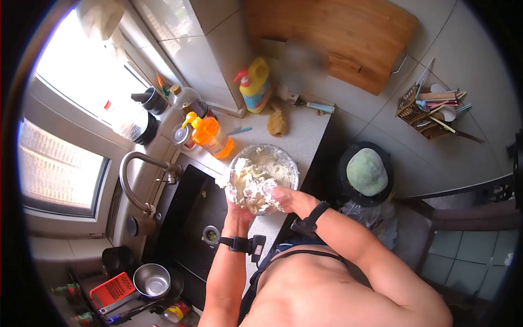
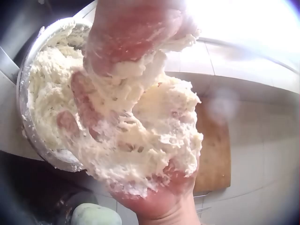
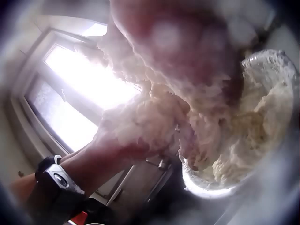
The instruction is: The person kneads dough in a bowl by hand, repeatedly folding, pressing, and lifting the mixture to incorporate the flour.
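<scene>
Sticky white dough point(image 1: 253, 182) coats both hands and hangs between them over a round metal bowl point(image 1: 296, 173) on the counter. The left hand point(image 1: 238, 206) is at the bowl's near left side, the right hand point(image 1: 287, 199) at its near right. More dough point(image 2: 51, 89) lies inside the bowl point(image 2: 29, 119) in the left wrist view. There, the right hand point(image 2: 161, 199) has dough across its palm and fingers. In the right wrist view the left hand point(image 3: 136, 136) is covered in dough beside the bowl point(image 3: 199, 188). Dough hides much of the fingers of both hands.
A black sink point(image 1: 199, 210) with a curved faucet point(image 1: 124, 171) lies left of the bowl. Behind it stand an orange pump bottle point(image 1: 212, 139), a yellow bottle point(image 1: 256, 90) and a brown sponge point(image 1: 277, 122). A green melon-like object point(image 1: 367, 172) sits to the right.
</scene>
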`<state>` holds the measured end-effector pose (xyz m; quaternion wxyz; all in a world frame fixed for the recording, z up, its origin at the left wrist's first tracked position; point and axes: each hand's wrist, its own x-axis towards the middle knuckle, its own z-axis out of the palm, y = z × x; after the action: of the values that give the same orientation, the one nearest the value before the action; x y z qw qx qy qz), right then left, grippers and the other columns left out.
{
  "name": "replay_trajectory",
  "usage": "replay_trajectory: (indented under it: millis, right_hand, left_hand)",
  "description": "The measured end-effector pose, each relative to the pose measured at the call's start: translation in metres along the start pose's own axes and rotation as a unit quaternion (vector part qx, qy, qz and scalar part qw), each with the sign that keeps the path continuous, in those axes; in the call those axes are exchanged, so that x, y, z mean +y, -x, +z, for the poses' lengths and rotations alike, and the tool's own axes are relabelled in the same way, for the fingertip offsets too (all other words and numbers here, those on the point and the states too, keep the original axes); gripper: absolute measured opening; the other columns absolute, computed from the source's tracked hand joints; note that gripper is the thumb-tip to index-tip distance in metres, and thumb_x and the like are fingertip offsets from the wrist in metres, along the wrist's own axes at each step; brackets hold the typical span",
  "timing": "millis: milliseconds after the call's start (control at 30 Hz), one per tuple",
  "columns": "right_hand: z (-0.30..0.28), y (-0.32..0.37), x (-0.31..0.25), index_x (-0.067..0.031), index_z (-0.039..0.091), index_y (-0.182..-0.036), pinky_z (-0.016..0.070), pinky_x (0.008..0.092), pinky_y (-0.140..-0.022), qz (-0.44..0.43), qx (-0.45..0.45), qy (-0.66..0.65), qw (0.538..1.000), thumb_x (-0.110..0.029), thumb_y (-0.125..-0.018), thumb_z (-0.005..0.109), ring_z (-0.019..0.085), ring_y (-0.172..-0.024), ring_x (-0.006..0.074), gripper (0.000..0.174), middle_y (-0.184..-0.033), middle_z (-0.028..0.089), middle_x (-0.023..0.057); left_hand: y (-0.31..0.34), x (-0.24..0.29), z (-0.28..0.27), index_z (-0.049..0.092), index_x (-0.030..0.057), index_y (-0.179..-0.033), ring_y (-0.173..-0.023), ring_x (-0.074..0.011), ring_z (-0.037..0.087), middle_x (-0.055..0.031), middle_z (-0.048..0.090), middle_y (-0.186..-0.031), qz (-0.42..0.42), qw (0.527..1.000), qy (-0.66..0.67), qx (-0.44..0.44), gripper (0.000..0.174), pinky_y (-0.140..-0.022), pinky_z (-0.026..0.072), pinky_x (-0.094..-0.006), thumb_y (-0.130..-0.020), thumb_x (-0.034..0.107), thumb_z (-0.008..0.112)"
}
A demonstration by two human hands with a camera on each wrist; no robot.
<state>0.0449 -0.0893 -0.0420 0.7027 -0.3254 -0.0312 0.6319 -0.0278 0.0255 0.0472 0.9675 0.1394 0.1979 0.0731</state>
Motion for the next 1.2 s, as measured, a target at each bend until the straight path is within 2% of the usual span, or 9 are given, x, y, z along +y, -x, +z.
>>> replay_trajectory:
  millis: [467, 800, 900, 967, 1033, 1067, 1100, 1167, 1200]
  right_hand:
    - [0.048, -0.017, -0.021, 0.0004, 0.055, -0.103, 0.0486, 0.0438, -0.079, 0.032, 0.016, -0.165, 0.986, -0.018, -0.083, 0.049, 0.061, -0.086, 0.0253, 0.029, -0.098, 0.061, 0.0157]
    - [0.009, -0.048, -0.014, -0.0009, 0.057, -0.099, 0.0498, 0.0376, -0.073, 0.033, 0.082, -0.115, 0.989, -0.019, -0.084, 0.047, 0.061, -0.079, 0.0211, 0.026, -0.091, 0.062, 0.0119]
    - [-0.010, -0.050, -0.014, -0.0005, 0.057, -0.099, 0.0499, 0.0370, -0.071, -0.025, 0.112, 0.068, 0.991, -0.018, -0.083, 0.047, 0.061, -0.076, 0.0199, 0.026, -0.089, 0.063, 0.0112]
    - [0.020, -0.018, -0.039, -0.0009, 0.057, -0.101, 0.0495, 0.0370, -0.070, 0.015, 0.215, 0.185, 0.959, -0.017, -0.082, 0.048, 0.061, -0.076, 0.0193, 0.027, -0.090, 0.063, 0.0116]
    - [0.032, -0.009, -0.057, -0.0013, 0.057, -0.104, 0.0491, 0.0370, -0.068, 0.031, 0.232, 0.317, 0.919, -0.016, -0.081, 0.049, 0.061, -0.077, 0.0188, 0.028, -0.091, 0.063, 0.0121]
    - [0.009, -0.022, -0.049, -0.0020, 0.057, -0.105, 0.0483, 0.0364, -0.070, -0.012, 0.169, 0.447, 0.878, -0.016, -0.079, 0.051, 0.061, -0.081, 0.0208, 0.030, -0.094, 0.063, 0.0131]
    - [-0.015, -0.035, -0.041, -0.0028, 0.057, -0.107, 0.0476, 0.0357, -0.072, -0.070, 0.120, 0.564, 0.814, -0.015, -0.077, 0.052, 0.060, -0.084, 0.0228, 0.033, -0.097, 0.062, 0.0142]
    - [-0.023, -0.048, -0.047, -0.0028, 0.062, -0.098, 0.0477, 0.0345, -0.072, -0.062, 0.077, 0.830, 0.549, -0.010, -0.070, 0.057, 0.060, -0.085, 0.0243, 0.029, -0.095, 0.063, 0.0143]
    - [-0.021, -0.047, -0.052, -0.0026, 0.063, -0.095, 0.0480, 0.0349, -0.074, 0.008, 0.074, 0.852, 0.519, -0.007, -0.063, 0.062, 0.060, -0.090, 0.0288, 0.032, -0.096, 0.061, 0.0175]
  left_hand:
    - [0.010, -0.009, 0.007, 0.043, 0.0021, -0.122, -0.103, -0.0257, 0.054, -0.0137, 0.052, -0.117, -0.062, 0.996, -0.041, -0.046, 0.051, -0.087, 0.0453, -0.0391, -0.089, 0.040, 0.036]
    - [0.026, -0.006, -0.012, 0.056, 0.0090, -0.102, -0.061, -0.0099, 0.054, -0.0016, 0.060, -0.082, -0.114, 0.961, -0.246, 0.061, 0.030, -0.049, 0.0426, -0.0230, -0.087, 0.033, 0.047]
    - [0.032, 0.008, -0.013, 0.055, 0.0055, -0.104, -0.066, -0.0094, 0.054, -0.0023, 0.061, -0.085, -0.063, 0.837, -0.543, -0.009, 0.025, -0.054, 0.0433, -0.0222, -0.086, 0.021, 0.050]
    - [0.019, 0.008, -0.052, 0.057, 0.0022, -0.094, -0.068, -0.0313, 0.058, -0.0141, 0.060, -0.078, 0.191, 0.625, -0.750, -0.100, 0.026, -0.058, 0.0468, -0.0355, -0.073, 0.016, 0.061]
    - [0.037, 0.024, -0.015, 0.057, 0.0020, -0.094, -0.078, -0.0350, 0.057, -0.0190, 0.060, -0.084, 0.075, 0.572, -0.816, 0.030, 0.033, -0.065, 0.0468, -0.0401, -0.066, 0.016, 0.066]
    - [0.048, 0.031, 0.019, 0.058, 0.0024, -0.094, -0.084, -0.0365, 0.057, -0.0215, 0.059, -0.088, -0.007, 0.525, -0.845, 0.102, 0.037, -0.069, 0.0465, -0.0428, -0.061, 0.016, 0.069]
    - [0.052, 0.034, 0.034, 0.057, 0.0027, -0.096, -0.087, -0.0365, 0.056, -0.0221, 0.059, -0.090, 0.048, 0.453, -0.884, 0.105, 0.035, -0.073, 0.0460, -0.0439, -0.063, 0.013, 0.065]
    - [0.046, 0.041, 0.030, 0.055, 0.0033, -0.101, -0.086, -0.0385, 0.056, -0.0227, 0.058, -0.093, 0.204, 0.405, -0.891, 0.023, 0.036, -0.072, 0.0462, -0.0439, -0.067, 0.012, 0.061]
    - [0.042, 0.043, 0.037, 0.053, 0.0037, -0.106, -0.089, -0.0391, 0.054, -0.0247, 0.053, -0.105, 0.191, 0.397, -0.898, 0.000, 0.037, -0.075, 0.0459, -0.0436, -0.070, 0.011, 0.057]
